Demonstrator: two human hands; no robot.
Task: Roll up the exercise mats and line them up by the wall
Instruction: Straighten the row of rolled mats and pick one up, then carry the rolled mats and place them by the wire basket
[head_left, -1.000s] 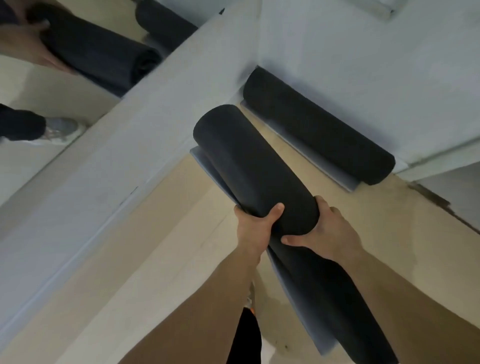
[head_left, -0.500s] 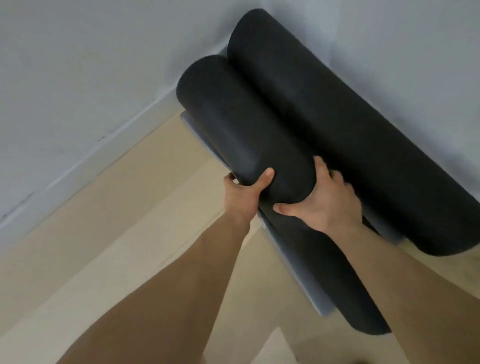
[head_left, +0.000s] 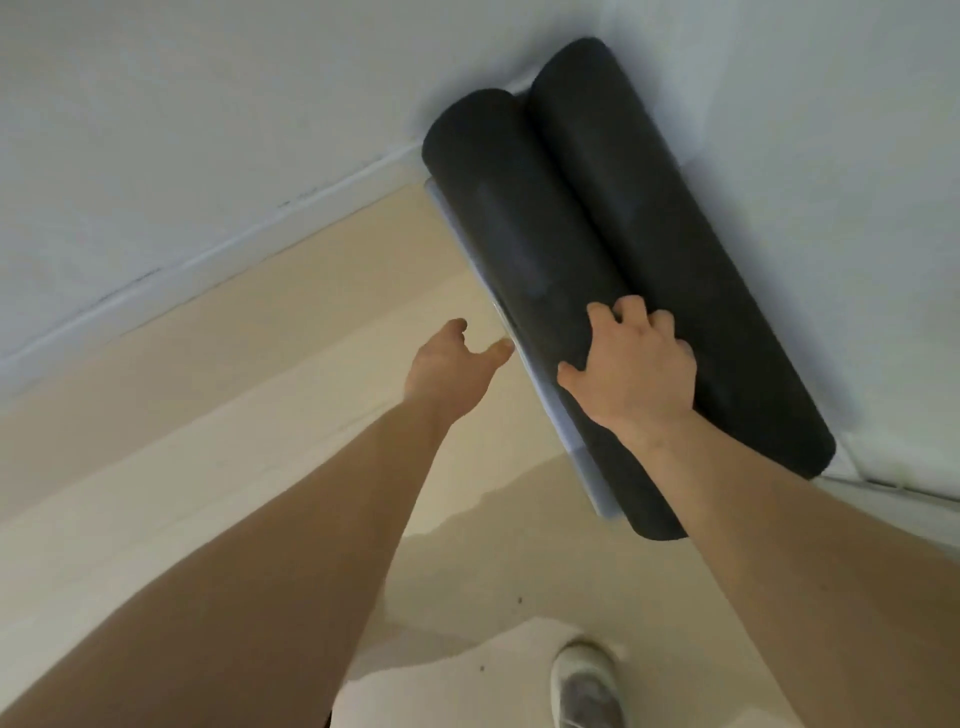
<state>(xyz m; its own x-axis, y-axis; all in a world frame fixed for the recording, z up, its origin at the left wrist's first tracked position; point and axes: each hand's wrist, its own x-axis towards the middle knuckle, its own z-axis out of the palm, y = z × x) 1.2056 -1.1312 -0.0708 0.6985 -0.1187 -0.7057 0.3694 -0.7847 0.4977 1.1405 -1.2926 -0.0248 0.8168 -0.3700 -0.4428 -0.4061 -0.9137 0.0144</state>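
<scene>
Mats come first: two dark rolled exercise mats lie side by side on the floor, tucked into the corner where two pale walls meet. The far mat (head_left: 675, 260) rests along the right-hand wall (head_left: 831, 156), and the near mat (head_left: 524, 249) lies touching it along their whole length, parallel to it. Both rolls have their far ends close against the left-hand wall (head_left: 182, 130). A loose grey edge (head_left: 561, 415) of the near mat sticks out from under the roll on its open side, flat against the floor.

The right hand (head_left: 636, 374) lies on top of the near mat about halfway along it, palm down, fingers spread and curved over the roll toward the seam between the two mats, thumb pointing down the open side. It presses on the mat and does not close around it. The left hand (head_left: 449, 366) is open and empty, held just beside the grey edge, its thumb tip close to it; contact cannot be made out.

Both forearms are bare and reach forward from the bottom of the view. The floor (head_left: 260, 415) is a light beige with a paler patch near the bottom. A grey-white shoe (head_left: 587, 686) shows at the lower edge, well apart from the mats.
</scene>
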